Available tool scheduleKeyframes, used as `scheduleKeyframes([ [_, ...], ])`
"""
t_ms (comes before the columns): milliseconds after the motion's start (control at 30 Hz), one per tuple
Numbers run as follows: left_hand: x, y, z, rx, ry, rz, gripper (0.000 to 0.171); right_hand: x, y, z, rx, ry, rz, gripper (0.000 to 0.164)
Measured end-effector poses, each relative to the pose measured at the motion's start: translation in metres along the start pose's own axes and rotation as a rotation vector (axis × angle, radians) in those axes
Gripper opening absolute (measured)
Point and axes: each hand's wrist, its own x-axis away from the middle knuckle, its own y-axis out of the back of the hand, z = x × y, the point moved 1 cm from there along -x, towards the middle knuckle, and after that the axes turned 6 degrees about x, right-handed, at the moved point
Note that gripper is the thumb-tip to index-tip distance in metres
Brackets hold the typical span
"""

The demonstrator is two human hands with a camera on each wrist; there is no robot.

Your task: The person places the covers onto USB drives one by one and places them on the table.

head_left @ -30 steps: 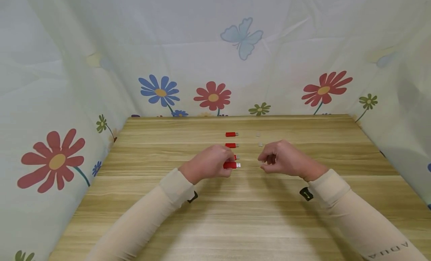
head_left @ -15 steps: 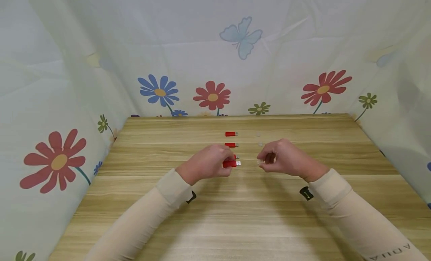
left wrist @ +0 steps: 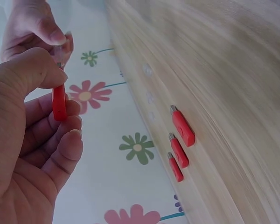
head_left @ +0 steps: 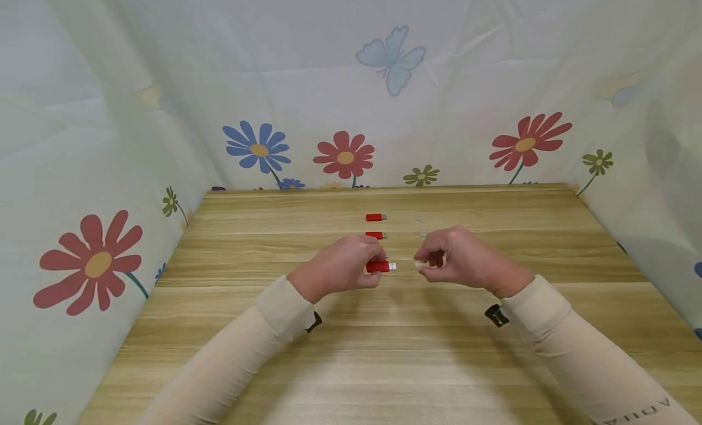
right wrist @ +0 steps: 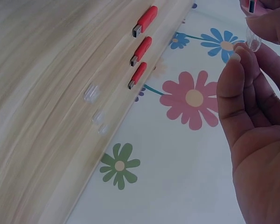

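Observation:
My left hand (head_left: 341, 264) pinches a red USB flash drive (head_left: 377, 266) between thumb and fingers, its bare metal plug pointing right. Facing it across a small gap, my right hand (head_left: 467, 258) holds a small clear cap (right wrist: 254, 42) between thumb and fingertips. Both hands are raised above the wooden table. Three more red USB flash drives lie in a column on the table, among them the far one (head_left: 375, 217) and the nearest one (left wrist: 183, 128). To their right, three clear caps rest in a matching column, including the nearest cap (right wrist: 91, 93).
The wood-grain table (head_left: 351, 364) ends at a white curtain (head_left: 307, 59) printed with flowers and a butterfly, which surrounds it at the back and sides. A dark strap piece (head_left: 496, 316) shows beneath the right sleeve, and another beneath the left.
The clear cap in my right hand has moved slightly left and the drive in my left hand slightly right, narrowing the gap between them. Both grips stay the same.

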Motion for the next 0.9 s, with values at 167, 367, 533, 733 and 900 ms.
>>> scheduleKeyframes([
  [167,-0.0001,0.0005,-0.0020,0.006,-0.011,-0.003,0.024,-0.0017,-0.0016,0.0035,-0.005,0.015,-0.013,0.008],
  [367,-0.0006,0.0005,-0.0036,0.012,-0.029,-0.013,0.024,-0.0027,-0.0024,0.0057,-0.021,0.023,-0.024,0.006],
  [533,-0.0016,0.0002,-0.0041,0.017,-0.038,-0.014,0.024,-0.0036,-0.0029,0.0075,-0.032,0.018,-0.017,0.005],
  [733,-0.0029,0.0005,-0.0057,0.013,-0.055,-0.014,0.022,-0.0047,-0.0046,0.0078,-0.036,0.026,-0.015,0.006],
  [900,-0.0037,0.0003,-0.0063,0.020,-0.055,-0.001,0.020,-0.0058,-0.0078,0.0088,-0.054,0.032,-0.019,0.009],
])
